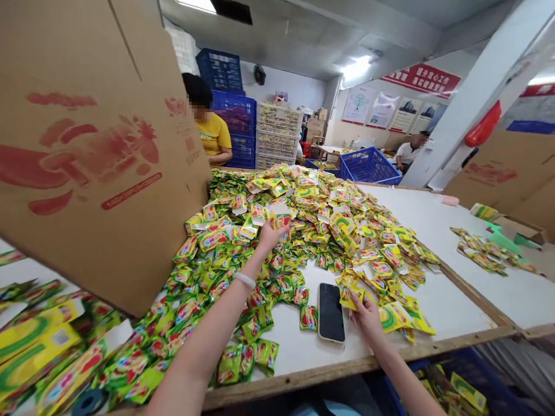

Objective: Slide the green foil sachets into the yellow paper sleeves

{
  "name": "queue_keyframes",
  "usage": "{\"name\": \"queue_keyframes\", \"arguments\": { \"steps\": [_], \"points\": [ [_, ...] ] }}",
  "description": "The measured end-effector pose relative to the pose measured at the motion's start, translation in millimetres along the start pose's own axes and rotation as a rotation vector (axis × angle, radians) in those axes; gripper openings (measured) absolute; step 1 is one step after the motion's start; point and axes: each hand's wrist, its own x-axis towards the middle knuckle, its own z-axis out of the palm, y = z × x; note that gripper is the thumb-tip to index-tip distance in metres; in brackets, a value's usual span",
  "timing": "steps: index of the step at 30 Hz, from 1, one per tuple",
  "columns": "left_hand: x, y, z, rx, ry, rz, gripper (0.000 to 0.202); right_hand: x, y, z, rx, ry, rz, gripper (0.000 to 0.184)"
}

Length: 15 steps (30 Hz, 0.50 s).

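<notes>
Head: sachet pile (303,219) under left hand (269,236)

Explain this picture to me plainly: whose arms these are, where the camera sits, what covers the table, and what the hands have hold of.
This is one view from a camera worn on a person's head, looking down at their own bare arms. The left hand reaches into a big pile of green and yellow packets and grips one between its fingers. The right hand rests on packets near the table's front edge, beside a black phone lying flat. The white table has a wooden rim. A large cardboard box stands at the left. Other people sit behind.
</notes>
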Motion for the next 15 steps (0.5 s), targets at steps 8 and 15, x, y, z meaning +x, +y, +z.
{"name": "queue_keyframes", "arguments": {
  "steps": [8, 15],
  "points": [
    [-96, 14, 23.0, -0.623, -0.788, -0.428, 0.042, 30, -85, 17, 0.042, -0.16, 0.019, 0.049],
    [-134, 27, 70.1, -0.595, -0.76, -0.458, 0.034, 42, -130, 56, -0.159, -0.336, -0.474, 0.03]
  ]
}}
